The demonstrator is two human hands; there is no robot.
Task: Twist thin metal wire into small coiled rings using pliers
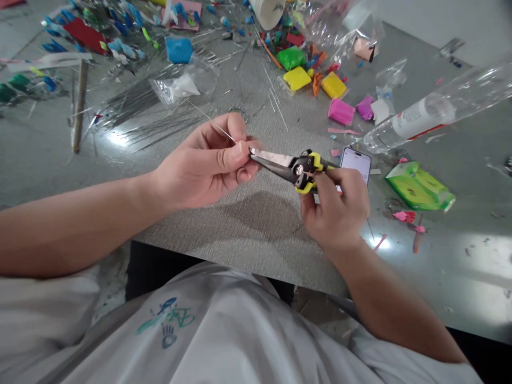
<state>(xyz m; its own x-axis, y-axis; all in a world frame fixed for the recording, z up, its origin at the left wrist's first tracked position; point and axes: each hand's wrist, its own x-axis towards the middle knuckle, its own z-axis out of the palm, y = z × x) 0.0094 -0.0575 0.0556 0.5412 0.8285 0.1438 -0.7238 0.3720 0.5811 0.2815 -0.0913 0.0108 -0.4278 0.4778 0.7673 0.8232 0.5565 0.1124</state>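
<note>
My left hand (208,162) pinches a thin metal wire (212,121) between thumb and fingers; the wire runs up and to the left from my fingertips. My right hand (338,208) is closed round the yellow-and-black handles of a pair of pliers (288,166). The steel jaws point left and meet the wire right at my left thumb tip. Both hands hover above a grey mat (248,224) at the near edge of the table.
A phone (356,161) lies just behind my right hand. Further right are a green packet (418,186) and a clear plastic bottle (436,109) on its side. Coloured clay blocks (296,78), loose wires (136,101), a wooden stick (80,104) and paper scraps litter the back.
</note>
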